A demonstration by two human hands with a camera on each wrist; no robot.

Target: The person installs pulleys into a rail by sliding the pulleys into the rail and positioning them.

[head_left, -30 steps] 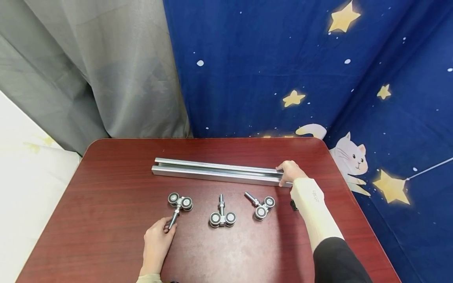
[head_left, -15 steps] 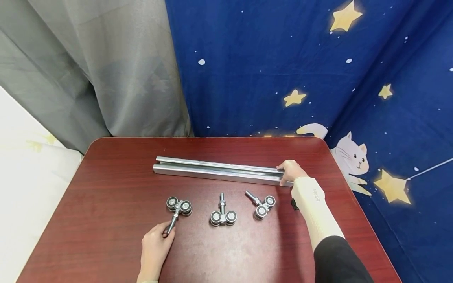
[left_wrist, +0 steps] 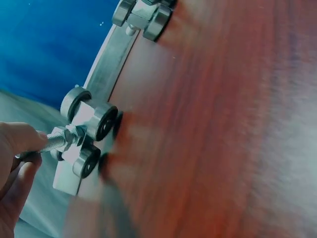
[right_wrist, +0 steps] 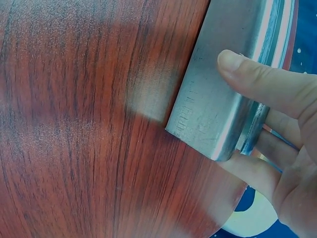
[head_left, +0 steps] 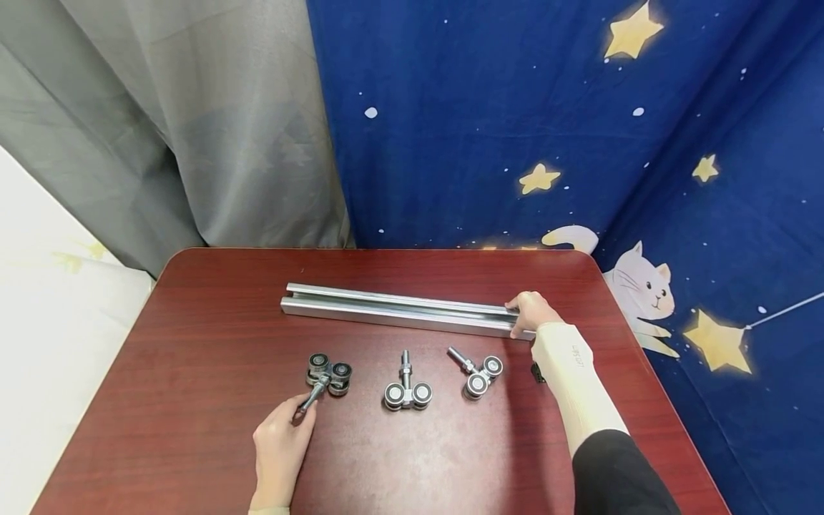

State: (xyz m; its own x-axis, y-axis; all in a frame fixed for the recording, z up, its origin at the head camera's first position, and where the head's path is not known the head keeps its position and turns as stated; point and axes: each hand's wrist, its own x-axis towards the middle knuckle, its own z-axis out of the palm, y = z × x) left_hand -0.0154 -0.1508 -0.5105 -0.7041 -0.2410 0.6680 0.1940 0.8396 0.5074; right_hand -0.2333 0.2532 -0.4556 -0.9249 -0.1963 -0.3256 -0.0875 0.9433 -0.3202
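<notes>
1. The roller point(head_left: 331, 373) is pinched by its stem point(left_wrist: 52, 143) in the left hand point(head_left: 281, 443), near the rail point(head_left: 386, 316).
2. The rail's end is gripped by the right hand point(head_left: 533, 313).
3. The surface's point(head_left: 180, 400) near edge is cut off.

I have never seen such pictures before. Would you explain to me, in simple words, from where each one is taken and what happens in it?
No machine here: a person works bare-handed. The wide view comes from a camera worn on the head; the two close views come from cameras on the wrists.

On the reddish-brown table lie a metal rail and, nearer the person, a middle roller and a right-hand roller. The left grip, meaning the hand, pinches the bolt of a third roller. The right grip holds the rail's right end. Behind hang a grey curtain and a blue curtain.
</notes>
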